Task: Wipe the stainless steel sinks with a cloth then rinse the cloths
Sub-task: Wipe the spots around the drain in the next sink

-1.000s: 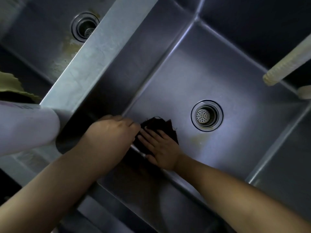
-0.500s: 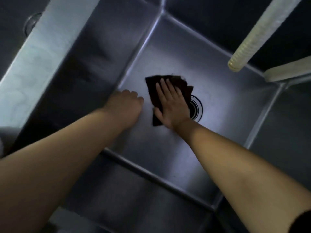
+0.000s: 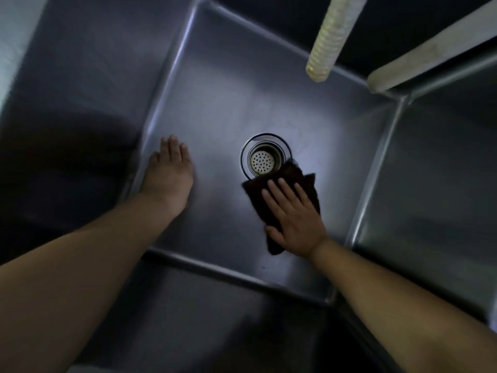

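Head view, the only one. My right hand [image 3: 294,218] lies flat on the dark cloth [image 3: 285,184], fingers straight and a little spread, palm pressing it to the sink [image 3: 215,109] floor. Nothing is gripped; the cloth is only pinned under the palm. The cloth sits on the floor of the basin, right of centre. Its far corner touches the rim of the drain [image 3: 265,157] and overlaps it slightly on the near-right side. Its near corner sticks out below the heel of my hand.

Key relation: the cloth's long axis runs from the drain back toward me, roughly in line with my right forearm. The drain is just ahead and slightly left of my fingertips. Unwiped-looking floor lies left of the drain, and right toward the side wall.

My left hand [image 3: 169,179] is also open, fingers straight and together. It rests flat at the left edge of the floor, where the floor meets the left wall, and holds nothing. It is well apart from the cloth, with the drain between them. So the right hand is the one on the cloth, and the left looks like a brace.

My guess is that I am mid-wipe on the floor. The next stroke likely sweeps around or across the drain. The cloth corner could snag on the drain rim.

A ribbed hose [image 3: 329,41] hangs above the far right corner. A pale bar [image 3: 430,52] runs across the top right. No water is visible, and rinsing is not yet started.
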A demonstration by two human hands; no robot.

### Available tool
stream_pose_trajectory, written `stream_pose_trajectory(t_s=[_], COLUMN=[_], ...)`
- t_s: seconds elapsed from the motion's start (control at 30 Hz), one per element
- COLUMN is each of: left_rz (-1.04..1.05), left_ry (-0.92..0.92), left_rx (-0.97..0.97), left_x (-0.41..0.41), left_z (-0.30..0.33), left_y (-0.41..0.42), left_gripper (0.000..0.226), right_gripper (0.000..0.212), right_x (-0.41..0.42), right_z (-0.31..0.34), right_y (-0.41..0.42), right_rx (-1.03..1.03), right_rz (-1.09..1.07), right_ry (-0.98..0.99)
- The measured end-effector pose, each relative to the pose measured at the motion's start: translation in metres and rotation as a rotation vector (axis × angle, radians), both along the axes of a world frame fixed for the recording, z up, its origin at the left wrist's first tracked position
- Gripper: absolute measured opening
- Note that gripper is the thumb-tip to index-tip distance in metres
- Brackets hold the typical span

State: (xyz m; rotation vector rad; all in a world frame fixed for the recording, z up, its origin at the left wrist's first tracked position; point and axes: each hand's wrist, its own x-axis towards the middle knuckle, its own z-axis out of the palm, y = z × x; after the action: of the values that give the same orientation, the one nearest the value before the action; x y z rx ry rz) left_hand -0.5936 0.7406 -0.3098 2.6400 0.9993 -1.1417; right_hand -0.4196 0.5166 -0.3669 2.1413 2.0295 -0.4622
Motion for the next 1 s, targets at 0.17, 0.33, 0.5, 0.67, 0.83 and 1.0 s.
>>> stream_pose_trajectory(t_s=[0.17, 0.33, 0.5, 0.67, 0.83, 1.0], left_rz=[0.0, -0.014, 0.023, 0.026, 0.012, 0.016], left_ry=[-0.017, -0.001, -0.052, -0.062, -0.088, -0.081], left_rx=[-0.012, -0.041, -0.069, -0.057, -0.012, -0.017], left_x=[-0.002, -0.005, -0.008, -0.01, -0.009, -0.008], left_z=[-0.004, -0.004, -0.003, -0.006, -0.014, -0.014], left_y=[0.0, 0.002, 0.002, 0.003, 0.004, 0.003], left_gripper=[0.086, 0.105, 0.105, 0.111, 0.091, 0.104], right_gripper=[0.079, 0.078, 0.08, 0.081, 0.077, 0.068], right_x=[0.058, 0.062, 0.001, -0.058, -0.115, -0.114], right_z=[0.006, 0.004, 0.006, -0.004, -0.01, -0.011], right_y=[0.004, 0.01, -0.022, -0.016, 0.027, 0.022], right_rx=[-0.037, -0.076, -0.048, 0.004, 0.054, 0.061], right_rz=[-0.376, -0.547, -0.406, -0.025, 0.193, 0.266], right_ry=[-0.12, -0.172, -0.099, -0.036, 0.086, 0.121])
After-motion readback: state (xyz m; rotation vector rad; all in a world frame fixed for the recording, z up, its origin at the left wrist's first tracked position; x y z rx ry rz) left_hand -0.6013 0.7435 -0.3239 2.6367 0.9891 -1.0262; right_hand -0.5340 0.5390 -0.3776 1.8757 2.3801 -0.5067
